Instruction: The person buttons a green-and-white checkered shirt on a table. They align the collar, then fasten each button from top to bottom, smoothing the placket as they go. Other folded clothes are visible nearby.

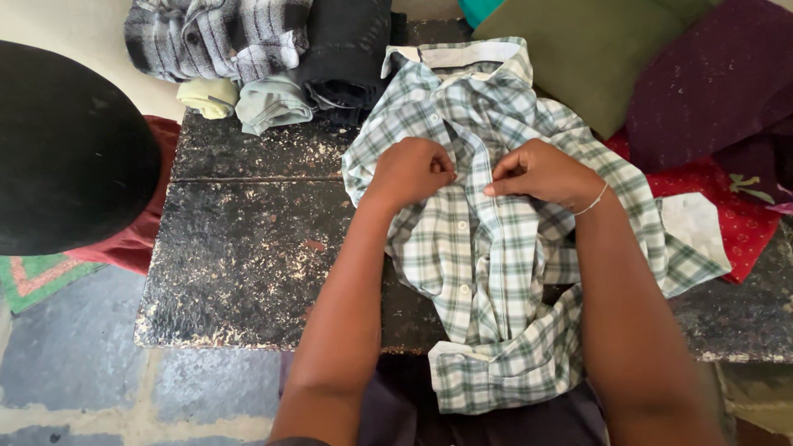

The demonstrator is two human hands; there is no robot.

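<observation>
A green-and-white checked shirt (487, 248) lies front up on a dark speckled table (248, 272), collar away from me. My left hand (410, 169) pinches the left edge of the button strip just below the collar. My right hand (541, 171) pinches the opposite edge, a thin bracelet on its wrist. Both hands meet at the upper chest of the shirt, fingers closed on the fabric. The lower hem hangs over the table's near edge towards my lap.
Folded clothes sit at the table's far edge: a grey striped one (215, 37), a black one (347, 49) and pale rolled ones (268, 103). Olive (578, 49), purple (710, 83) and red (719, 206) fabrics lie to the right. A black round object (66, 149) stands left.
</observation>
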